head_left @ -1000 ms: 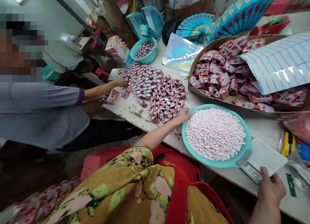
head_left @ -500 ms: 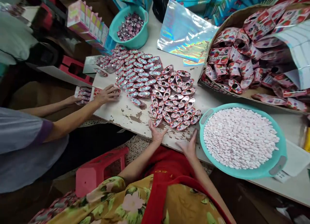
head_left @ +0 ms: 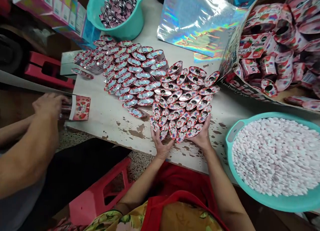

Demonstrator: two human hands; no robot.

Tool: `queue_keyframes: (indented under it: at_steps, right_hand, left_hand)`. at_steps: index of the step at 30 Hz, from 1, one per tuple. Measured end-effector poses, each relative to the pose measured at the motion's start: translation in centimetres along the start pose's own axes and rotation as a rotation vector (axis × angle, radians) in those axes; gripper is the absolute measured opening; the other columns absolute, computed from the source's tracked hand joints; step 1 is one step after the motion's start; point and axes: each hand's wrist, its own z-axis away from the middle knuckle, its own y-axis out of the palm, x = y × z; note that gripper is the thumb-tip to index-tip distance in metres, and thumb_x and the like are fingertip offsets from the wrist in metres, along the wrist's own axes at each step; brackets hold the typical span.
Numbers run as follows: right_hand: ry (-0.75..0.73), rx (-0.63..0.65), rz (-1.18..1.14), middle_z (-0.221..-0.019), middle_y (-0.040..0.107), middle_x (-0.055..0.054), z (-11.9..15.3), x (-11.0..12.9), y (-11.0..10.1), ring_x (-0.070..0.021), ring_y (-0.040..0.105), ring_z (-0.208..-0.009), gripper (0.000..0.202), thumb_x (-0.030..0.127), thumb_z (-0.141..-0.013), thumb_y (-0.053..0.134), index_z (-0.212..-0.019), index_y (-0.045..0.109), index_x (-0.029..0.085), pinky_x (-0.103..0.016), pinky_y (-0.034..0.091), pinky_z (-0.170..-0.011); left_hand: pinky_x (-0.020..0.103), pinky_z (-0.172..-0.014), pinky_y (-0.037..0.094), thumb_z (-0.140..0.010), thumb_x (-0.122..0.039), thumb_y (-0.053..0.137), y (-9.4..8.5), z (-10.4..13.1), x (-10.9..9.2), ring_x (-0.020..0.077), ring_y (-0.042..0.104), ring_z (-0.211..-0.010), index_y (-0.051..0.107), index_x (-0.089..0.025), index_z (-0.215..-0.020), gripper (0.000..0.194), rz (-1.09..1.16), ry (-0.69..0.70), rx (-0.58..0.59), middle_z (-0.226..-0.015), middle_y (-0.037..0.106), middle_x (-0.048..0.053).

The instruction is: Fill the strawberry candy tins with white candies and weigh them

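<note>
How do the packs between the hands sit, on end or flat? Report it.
On end: the packs show their oval ends facing up.

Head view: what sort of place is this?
Probably a small packing workshop, perhaps for sweets: rows of small printed packs stand on a worn table, a turquoise basin holds a heap of pale pieces, and a cardboard box holds more printed packs.

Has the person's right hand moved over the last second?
Yes, leftward against the cardboard box: the right hand was at the scale, and now sits left of the box, against the small packets.
</note>
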Motion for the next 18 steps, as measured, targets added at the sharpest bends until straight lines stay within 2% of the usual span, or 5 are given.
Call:
queue_keyframes:
  at_steps: [3,7,11,15,18]
  right_hand:
    - [-0.175,0.028,0.143,-0.167,-0.013,-0.026,-0.9,0.3,1.5,-0.0441,-0.009,-0.157,0.157,0.062,-0.048,0.093,-0.160,-0.007,0.014,-0.069,0.010,-0.124]
    - [-0.274,0.077,0.175,-0.167,-0.019,-0.023,-2.5,1.1,3.8,-0.0455,-0.010,-0.156,0.158,0.060,-0.052,0.092,-0.159,-0.016,0.018,-0.071,0.018,-0.122]
    - [-0.312,0.183,0.156,-0.167,-0.022,-0.021,-4.5,2.4,6.1,-0.0448,-0.005,-0.157,0.161,0.060,-0.050,0.093,-0.159,-0.019,0.021,-0.069,0.023,-0.122]
    - [-0.335,0.239,0.129,-0.165,-0.029,-0.019,-6.4,3.4,7.6,-0.0439,-0.009,-0.157,0.165,0.060,-0.047,0.094,-0.159,-0.021,0.022,-0.066,0.027,-0.122]
    - [-0.342,0.264,0.119,-0.163,-0.032,-0.019,-7.8,3.8,8.7,-0.0428,-0.013,-0.156,0.167,0.058,-0.046,0.096,-0.159,-0.022,0.021,-0.066,0.024,-0.123]
  left_hand:
    - [0.054,-0.123,0.029,-0.077,-0.048,0.077,-0.5,-0.9,0.8,0.0379,0.018,-0.156,0.024,-0.021,-0.152,0.095,-0.012,-0.045,-0.024,-0.164,0.014,0.028]
    - [0.057,-0.123,0.026,-0.077,-0.048,0.072,-1.3,-2.0,2.2,0.0392,0.019,-0.156,0.026,-0.019,-0.151,0.091,-0.057,-0.062,-0.078,-0.164,0.016,0.028]
    - [0.059,-0.123,0.024,-0.077,-0.049,0.070,-2.3,-3.2,3.7,0.0398,0.017,-0.156,0.027,-0.017,-0.150,0.091,-0.087,-0.109,-0.134,-0.162,0.020,0.028]
    - [0.058,-0.125,0.020,-0.077,-0.051,0.071,-2.7,-4.7,5.3,0.0379,0.016,-0.156,0.027,-0.015,-0.148,0.090,-0.128,-0.125,-0.194,-0.159,0.023,0.028]
    - [0.059,-0.126,0.013,-0.075,-0.051,0.072,-2.9,-4.8,6.5,0.0382,0.016,-0.156,0.023,-0.012,-0.148,0.096,-0.136,-0.148,-0.198,-0.157,0.024,0.030]
